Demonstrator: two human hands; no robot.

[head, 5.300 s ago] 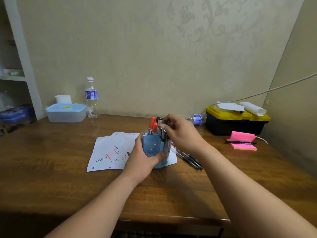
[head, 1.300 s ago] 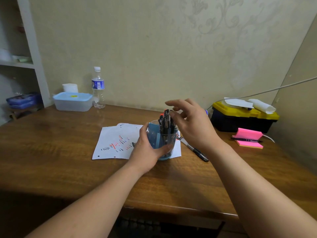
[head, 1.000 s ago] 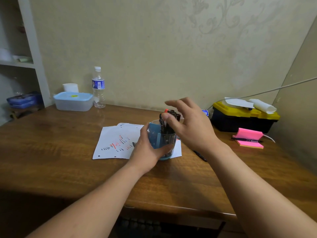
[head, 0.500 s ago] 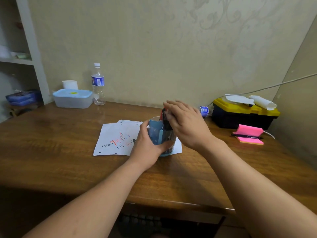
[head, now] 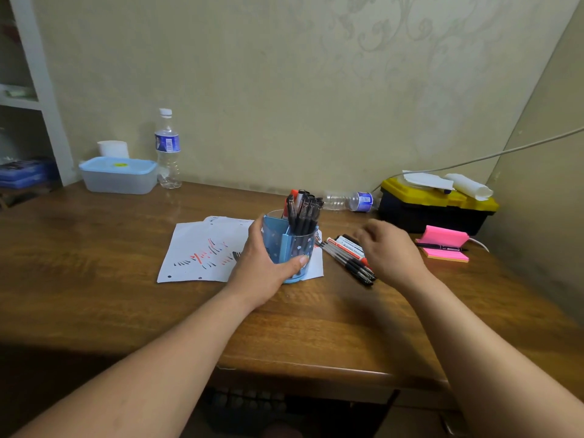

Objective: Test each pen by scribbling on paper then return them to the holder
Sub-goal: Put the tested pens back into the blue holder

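Since half a second ago the right hand (head: 390,251) has left the top of the holder (head: 292,248) and swung right, over the loose pens (head: 347,257) on the table (head: 110,295). It is blurred; its fingers look loosely curled and seem to hold nothing. The left hand (head: 264,263) grips the holder, thumb across the front and fingers round the far side, steadying it on the corner of the paper (head: 202,248). A bunch of pens (head: 303,210) stands upright in the holder. The step in hand looks like returning pens; several lie just beside the holder, near the right hand. The next move calls for pinching one pen off the pile without scattering the rest.
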